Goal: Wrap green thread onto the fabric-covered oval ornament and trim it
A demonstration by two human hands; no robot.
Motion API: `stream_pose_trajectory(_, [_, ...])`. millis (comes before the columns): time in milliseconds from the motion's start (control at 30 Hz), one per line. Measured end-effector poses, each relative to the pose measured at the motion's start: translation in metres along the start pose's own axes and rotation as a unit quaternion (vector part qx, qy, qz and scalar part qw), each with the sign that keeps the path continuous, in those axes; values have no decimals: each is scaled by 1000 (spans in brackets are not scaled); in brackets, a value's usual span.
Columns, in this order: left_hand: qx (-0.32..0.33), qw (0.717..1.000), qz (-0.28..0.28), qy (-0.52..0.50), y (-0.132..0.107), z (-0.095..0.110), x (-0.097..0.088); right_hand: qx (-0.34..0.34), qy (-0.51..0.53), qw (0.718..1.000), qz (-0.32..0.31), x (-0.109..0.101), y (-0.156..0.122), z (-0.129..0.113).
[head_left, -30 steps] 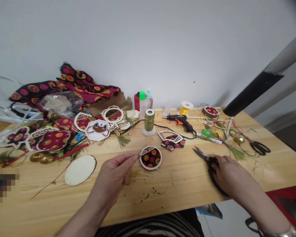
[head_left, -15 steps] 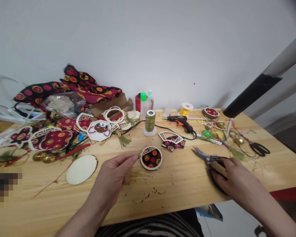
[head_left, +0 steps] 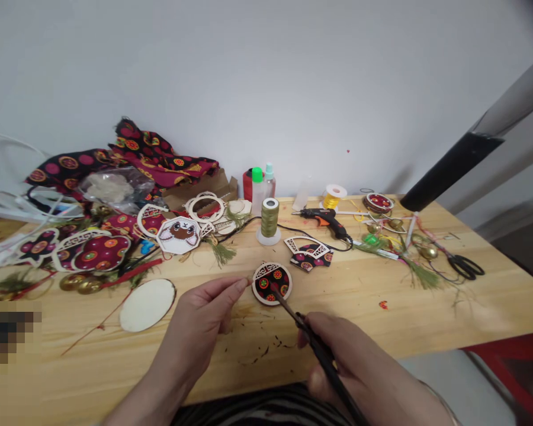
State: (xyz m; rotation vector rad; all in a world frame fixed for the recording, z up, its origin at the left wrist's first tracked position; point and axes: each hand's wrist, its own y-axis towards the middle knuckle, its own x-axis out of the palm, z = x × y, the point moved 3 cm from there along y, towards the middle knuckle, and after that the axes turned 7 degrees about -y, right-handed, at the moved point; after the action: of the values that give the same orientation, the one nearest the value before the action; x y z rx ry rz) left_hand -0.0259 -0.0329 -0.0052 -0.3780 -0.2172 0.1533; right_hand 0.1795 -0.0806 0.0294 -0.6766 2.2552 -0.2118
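Note:
My left hand [head_left: 206,313] pinches the left edge of a small round wooden pendant [head_left: 266,285], whose fretwork frame surrounds dark flowered fabric. My right hand [head_left: 353,343] is wrapped round a pair of black-handled scissors [head_left: 288,306]. Their closed-looking blades reach over the pendant's lower right rim, with the tip over the fabric; whether it touches cannot be made out. Dark fabric scraps [head_left: 266,350] lie scattered below the pendant. Behind it to the right sits a fan-shaped wooden frame with matching fabric [head_left: 311,253].
A green thread spool [head_left: 270,219], glue gun [head_left: 322,218] and bottles [head_left: 258,192] stand behind. Ornaments, including a sheep-faced piece [head_left: 179,234], crowd the left beside a pale oval disc [head_left: 146,305]. Another pair of scissors [head_left: 466,266] lies right, near a black post [head_left: 448,171].
My right hand has brought the scissors leftward from the table's right side to the pendant, turning their tip toward it. A small red-orange scrap now shows where they were. My left hand stays put.

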Motion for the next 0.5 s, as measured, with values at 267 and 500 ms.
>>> stream_pose_trajectory(267, [-3, 1000, -4, 23, -8, 1, 3, -38, -54, 998, -9, 10, 22, -9])
stream_pose_trajectory(500, [-10, 999, -15, 47, -9, 1, 5, -57, -65, 996, 16, 12, 35, -11])
